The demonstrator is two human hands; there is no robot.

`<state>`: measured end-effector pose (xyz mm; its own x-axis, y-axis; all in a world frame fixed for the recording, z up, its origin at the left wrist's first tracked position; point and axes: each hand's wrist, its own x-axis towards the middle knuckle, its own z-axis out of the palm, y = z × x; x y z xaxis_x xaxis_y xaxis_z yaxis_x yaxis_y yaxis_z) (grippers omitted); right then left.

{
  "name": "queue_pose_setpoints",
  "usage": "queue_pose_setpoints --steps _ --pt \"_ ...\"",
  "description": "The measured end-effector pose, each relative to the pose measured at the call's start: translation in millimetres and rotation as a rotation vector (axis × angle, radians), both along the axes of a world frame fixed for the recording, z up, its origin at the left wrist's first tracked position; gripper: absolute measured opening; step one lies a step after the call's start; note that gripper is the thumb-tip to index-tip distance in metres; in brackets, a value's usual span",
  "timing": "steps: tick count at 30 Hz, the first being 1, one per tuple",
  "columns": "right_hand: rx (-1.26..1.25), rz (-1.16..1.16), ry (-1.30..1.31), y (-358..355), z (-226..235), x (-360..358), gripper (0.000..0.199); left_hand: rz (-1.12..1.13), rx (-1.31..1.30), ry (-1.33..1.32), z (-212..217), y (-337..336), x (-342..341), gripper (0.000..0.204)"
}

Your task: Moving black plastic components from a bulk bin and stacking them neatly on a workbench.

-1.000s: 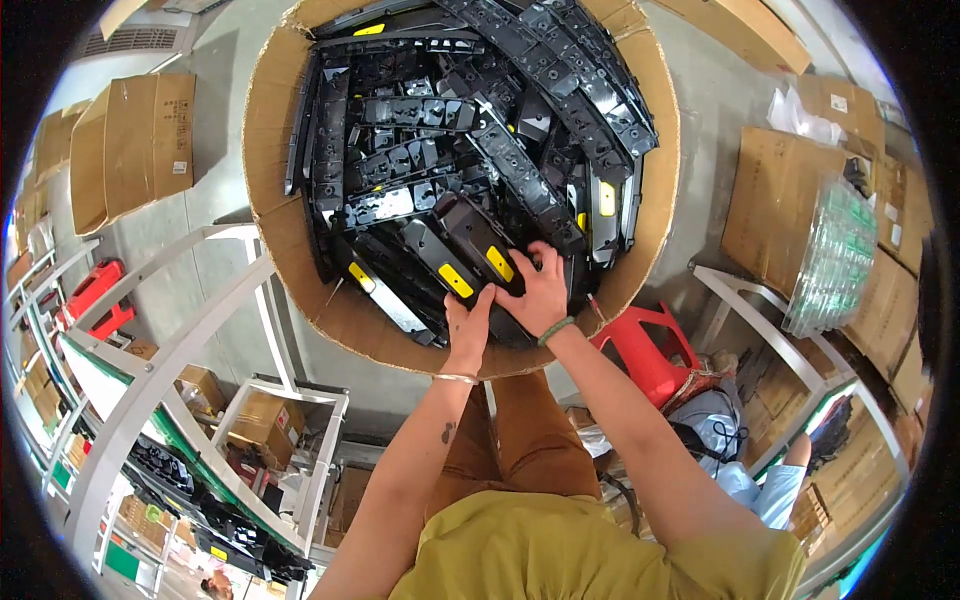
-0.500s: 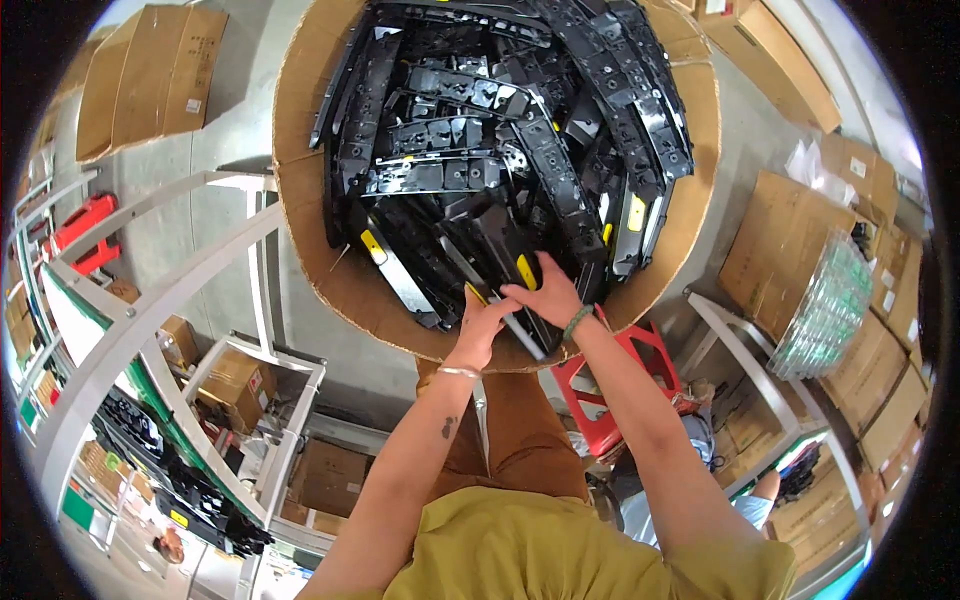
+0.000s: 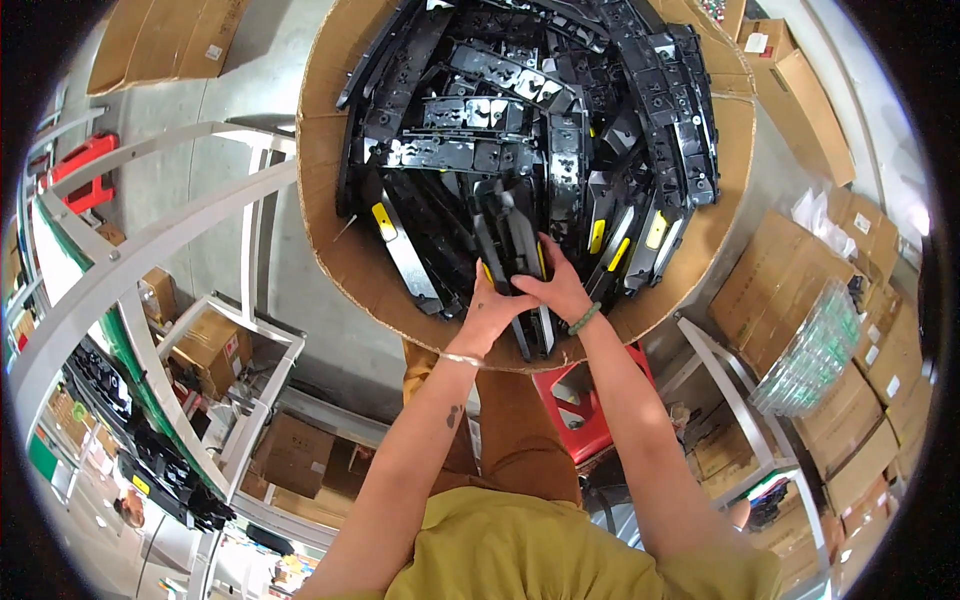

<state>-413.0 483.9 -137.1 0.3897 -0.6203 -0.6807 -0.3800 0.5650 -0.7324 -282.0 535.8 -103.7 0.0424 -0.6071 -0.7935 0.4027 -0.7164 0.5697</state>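
Your left grip [image 3: 492, 314] and right grip [image 3: 562, 290] clasp two yellow-marked black plastic strips [image 3: 520, 242] between them, at six o'clock inside the open cardboard box [image 3: 325, 190].

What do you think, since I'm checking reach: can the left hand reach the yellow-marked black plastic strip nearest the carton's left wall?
Probably yes: the marked strip lies close by with its yellow mark uncovered, though the left hand is occupied with another black strip.

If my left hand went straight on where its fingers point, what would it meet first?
Your left hand would likely meet the long black plastic strip it's touching; past that, seemingly the glossy black plastic bar lying crosswise, though depth is unclear.
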Motion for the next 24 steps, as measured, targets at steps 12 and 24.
queue_pose_setpoints --steps 12,24 --pt "0.064 -0.205 -0.115 7 16 7 0.075 0.032 -0.005 -0.016 -16 11 -3 0.102" --pt "0.190 -0.142 -0.233 -9 57 -4 0.082 -0.076 -0.160 -0.112 26 2 1 0.115"
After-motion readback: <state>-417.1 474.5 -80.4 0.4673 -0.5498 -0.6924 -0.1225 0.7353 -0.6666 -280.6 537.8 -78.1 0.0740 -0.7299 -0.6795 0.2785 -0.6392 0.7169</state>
